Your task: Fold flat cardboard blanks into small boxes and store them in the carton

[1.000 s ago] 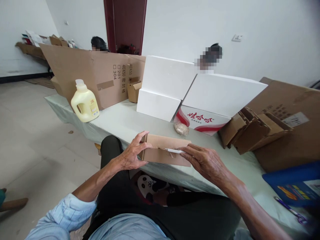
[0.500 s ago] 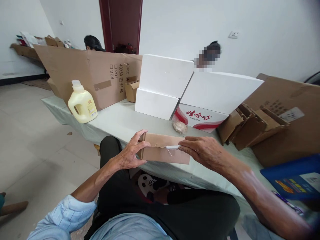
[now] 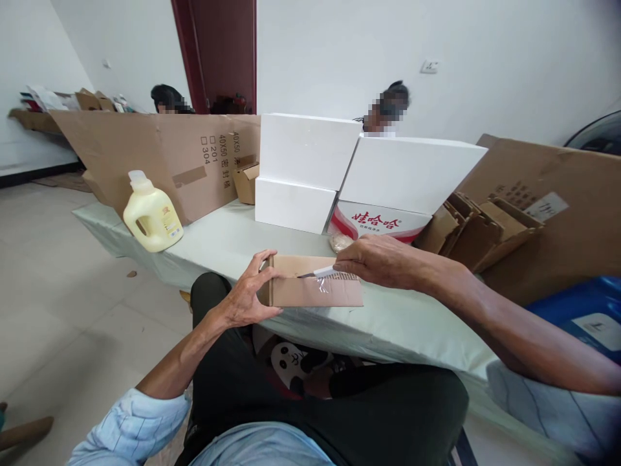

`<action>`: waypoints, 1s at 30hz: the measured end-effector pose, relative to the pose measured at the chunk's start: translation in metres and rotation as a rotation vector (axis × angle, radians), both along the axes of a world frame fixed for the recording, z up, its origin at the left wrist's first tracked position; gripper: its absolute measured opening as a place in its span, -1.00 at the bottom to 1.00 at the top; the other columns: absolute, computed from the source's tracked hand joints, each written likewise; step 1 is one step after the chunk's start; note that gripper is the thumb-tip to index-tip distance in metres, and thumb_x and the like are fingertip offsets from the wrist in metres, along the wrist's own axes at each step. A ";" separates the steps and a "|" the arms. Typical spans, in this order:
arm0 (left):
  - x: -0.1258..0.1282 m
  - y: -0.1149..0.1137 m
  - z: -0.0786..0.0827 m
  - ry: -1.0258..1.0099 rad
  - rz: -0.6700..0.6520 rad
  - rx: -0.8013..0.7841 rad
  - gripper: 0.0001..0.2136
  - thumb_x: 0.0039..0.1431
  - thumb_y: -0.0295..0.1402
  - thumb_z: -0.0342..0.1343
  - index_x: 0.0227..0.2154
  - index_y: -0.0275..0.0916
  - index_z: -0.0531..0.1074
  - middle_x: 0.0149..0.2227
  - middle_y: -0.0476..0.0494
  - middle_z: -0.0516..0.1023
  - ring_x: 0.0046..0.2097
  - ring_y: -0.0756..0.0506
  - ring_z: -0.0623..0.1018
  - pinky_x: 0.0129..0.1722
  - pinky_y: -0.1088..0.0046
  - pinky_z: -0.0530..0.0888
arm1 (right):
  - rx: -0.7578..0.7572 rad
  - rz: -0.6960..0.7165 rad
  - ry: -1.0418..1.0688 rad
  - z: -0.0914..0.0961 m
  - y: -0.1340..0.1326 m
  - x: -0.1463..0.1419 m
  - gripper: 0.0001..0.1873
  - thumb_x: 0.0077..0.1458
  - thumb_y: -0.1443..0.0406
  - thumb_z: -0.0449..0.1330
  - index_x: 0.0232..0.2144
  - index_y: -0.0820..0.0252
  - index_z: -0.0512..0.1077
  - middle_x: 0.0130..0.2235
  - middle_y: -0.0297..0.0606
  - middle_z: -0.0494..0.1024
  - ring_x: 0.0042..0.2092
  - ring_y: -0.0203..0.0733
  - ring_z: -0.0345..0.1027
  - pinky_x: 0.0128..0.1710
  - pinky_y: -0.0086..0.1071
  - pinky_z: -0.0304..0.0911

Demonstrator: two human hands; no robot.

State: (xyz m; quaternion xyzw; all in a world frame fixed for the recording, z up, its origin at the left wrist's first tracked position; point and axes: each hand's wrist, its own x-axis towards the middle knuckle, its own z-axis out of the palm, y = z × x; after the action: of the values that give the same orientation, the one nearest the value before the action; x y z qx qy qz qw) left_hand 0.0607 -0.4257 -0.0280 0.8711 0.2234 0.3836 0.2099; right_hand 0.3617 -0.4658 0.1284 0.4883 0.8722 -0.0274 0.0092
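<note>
Small brown cardboard box (image 3: 315, 292) lies at the near edge of the pale-green table (image 3: 228, 236). Our left hand (image 3: 245, 294) clasps its left end, and our right hand (image 3: 376, 259) pinches a white cutter (image 3: 321, 272) on its taped top. We judge that slitting the tape calls for steady bracing.

A small cardboard box (image 3: 310, 292), matt brown corrugated board, is held at one end by the left hand (image 3: 247, 296), with a strip of clear tape (image 3: 324, 296) lying glossy and wrinkled across its front. The right hand (image 3: 378, 262) grips a utility knife (image 3: 321, 272) with a smooth white plastic handle and a dull metal blade. Under both hands, the desk (image 3: 233, 236) is draped in pale green cloth, matt and lightly creased. Beyond the right hand stand white foam boxes (image 3: 305, 152), smooth and matt. Beyond the left hand are a glossy yellow plastic detergent bottle (image 3: 151, 217) and a matt brown cardboard sheet (image 3: 145, 152). Left of the left hand, the floor (image 3: 58, 285) is pale tile with a faint sheen.
</note>
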 end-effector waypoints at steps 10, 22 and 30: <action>-0.002 0.001 0.001 -0.015 -0.003 -0.011 -0.39 -0.04 -0.45 0.50 0.09 -0.11 0.45 0.43 -0.36 0.14 0.48 -0.43 0.25 0.42 -0.11 0.37 | -0.080 -0.004 0.108 -0.001 0.009 0.013 -0.37 0.48 -0.06 -0.02 -0.58 0.12 0.25 -0.57 -0.38 0.30 -0.51 -0.28 0.11 -0.43 -0.29 -0.04; -0.002 0.000 0.003 -0.008 -0.011 -0.032 -0.41 -0.02 -0.44 0.50 0.10 -0.13 0.46 0.43 -0.38 0.14 0.48 -0.43 0.24 0.43 -0.11 0.35 | 0.009 0.011 0.113 -0.005 0.003 0.014 -0.76 0.39 0.14 0.13 -0.27 0.10 0.49 -0.29 -0.28 0.59 -0.29 -0.15 0.38 -0.32 -0.30 0.02; -0.004 -0.001 0.003 0.009 -0.009 -0.040 -0.42 0.00 -0.42 0.49 0.10 -0.14 0.45 0.44 -0.38 0.12 0.50 -0.44 0.22 0.40 -0.06 0.39 | 0.195 0.058 0.023 -0.012 -0.004 0.004 -0.87 0.39 0.28 0.11 -0.14 0.11 0.47 -0.17 -0.22 0.64 -0.26 -0.12 0.44 -0.33 -0.32 -0.02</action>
State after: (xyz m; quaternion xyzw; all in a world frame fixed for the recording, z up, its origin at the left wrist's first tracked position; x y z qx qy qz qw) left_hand 0.0571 -0.4263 -0.0253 0.8695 0.2279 0.3743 0.2280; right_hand 0.3652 -0.4698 0.1164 0.4613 0.8844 0.0522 -0.0476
